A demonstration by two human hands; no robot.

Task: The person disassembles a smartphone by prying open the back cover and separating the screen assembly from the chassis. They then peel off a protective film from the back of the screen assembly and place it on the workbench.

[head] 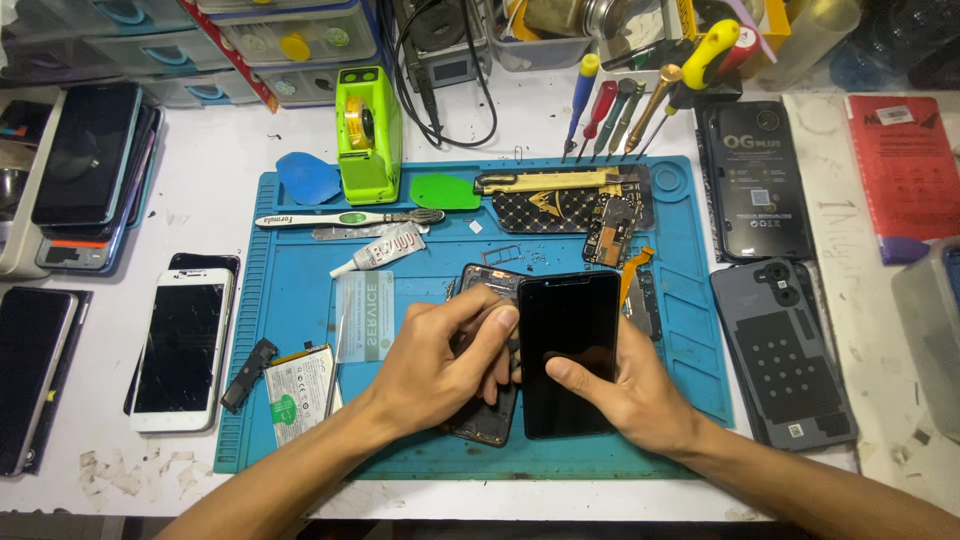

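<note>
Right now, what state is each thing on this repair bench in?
Black screen panel: dark, lifted off, held by both hands.
Phone frame: opened, lying on the blue mat.
Left hand: gripping the panel's left edge.
Right hand: gripping the panel's right side.
White phone: face up, screen off.
Battery: removed, lying loose.
Glue tube: capped, lying flat.
Grey back cover: detached, inside up.

Near edge: bare blue mat (330,455) and white table (150,490) in front of both forearms.
Left: battery (298,392) and white phone (181,348) crowd the way.
Far: glue tube (380,250), tape dispenser (367,133), screwdrivers (610,115) block.
Right: 2 back covers (785,350).
</note>
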